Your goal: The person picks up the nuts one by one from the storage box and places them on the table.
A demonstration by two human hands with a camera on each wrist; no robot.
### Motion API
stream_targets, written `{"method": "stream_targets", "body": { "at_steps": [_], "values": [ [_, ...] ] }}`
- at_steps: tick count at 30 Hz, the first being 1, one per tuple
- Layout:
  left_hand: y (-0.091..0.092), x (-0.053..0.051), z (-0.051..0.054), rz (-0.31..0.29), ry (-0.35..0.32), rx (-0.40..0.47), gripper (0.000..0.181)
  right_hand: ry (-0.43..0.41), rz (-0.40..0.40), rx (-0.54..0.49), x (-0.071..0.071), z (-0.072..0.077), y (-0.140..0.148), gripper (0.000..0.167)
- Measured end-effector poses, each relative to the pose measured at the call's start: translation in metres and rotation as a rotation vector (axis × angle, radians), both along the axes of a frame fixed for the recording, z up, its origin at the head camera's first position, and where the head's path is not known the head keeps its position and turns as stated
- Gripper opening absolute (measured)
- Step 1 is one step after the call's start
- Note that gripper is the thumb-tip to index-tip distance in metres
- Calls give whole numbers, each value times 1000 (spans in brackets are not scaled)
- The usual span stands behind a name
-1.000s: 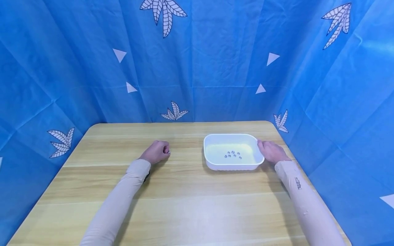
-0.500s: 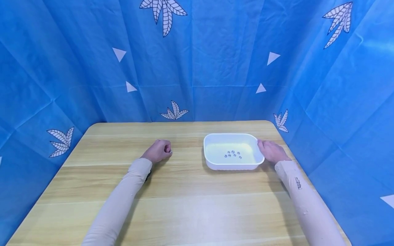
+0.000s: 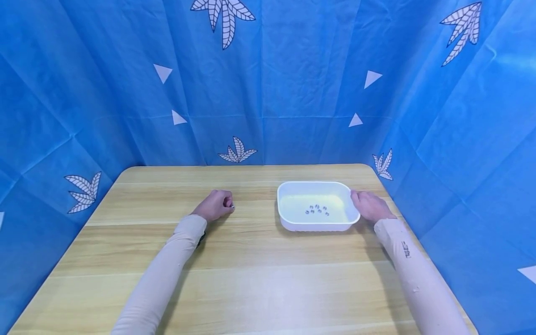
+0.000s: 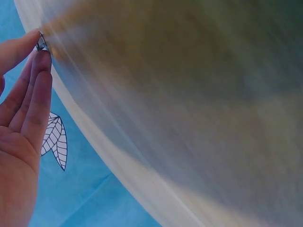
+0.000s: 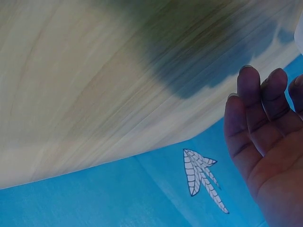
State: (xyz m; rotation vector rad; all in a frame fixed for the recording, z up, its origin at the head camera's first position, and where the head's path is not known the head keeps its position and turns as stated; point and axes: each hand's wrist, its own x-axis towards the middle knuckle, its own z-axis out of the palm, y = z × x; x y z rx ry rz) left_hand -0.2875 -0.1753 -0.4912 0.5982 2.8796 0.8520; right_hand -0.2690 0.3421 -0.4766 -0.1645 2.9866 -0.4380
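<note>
My left hand point(image 3: 215, 205) is over the left-middle of the table. Its thumb and fingertips pinch a small shiny silvery piece point(image 4: 42, 43), clearest in the left wrist view; its exact kind is too small to tell. To the right stands a white plastic basin point(image 3: 289, 226) with a rounded rim. Several small silvery pieces point(image 3: 317, 206) lie on the basin's floor, close together. My right hand point(image 3: 371, 206) grips the basin's right rim. In the right wrist view its other fingers point(image 5: 250, 101) are loosely bent, and the gripping tips are out of frame.
Everything is on a light wooden table point(image 3: 268, 288) with rounded far corners. A blue curtain point(image 3: 310, 83) with white leaf and triangle prints hangs behind it and along both sides. Both forearms in pale sleeves reach in from the near edge.
My left hand has shifted slightly to the right, still pinching the small silvery piece. The right hand and the basin stay where they were.
</note>
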Motion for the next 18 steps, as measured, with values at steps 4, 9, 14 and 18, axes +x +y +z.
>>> {"method": "stream_targets", "body": {
  "at_steps": [4, 9, 14, 18],
  "values": [
    [0, 0, 0, -1, -1, 4, 29, 2, -1, -2, 0, 0, 0, 80],
    [0, 1, -1, 2, -5, 15, 27, 9, -1, -4, -1, 0, 1, 80],
    [-6, 2, 0, -18, -13, 35, 22, 20, -2, -12, -1, -1, 2, 80],
    [-12, 3, 3, -29, -16, 55, 15, 16, -1, -18, 0, -1, 2, 79]
  ]
}}
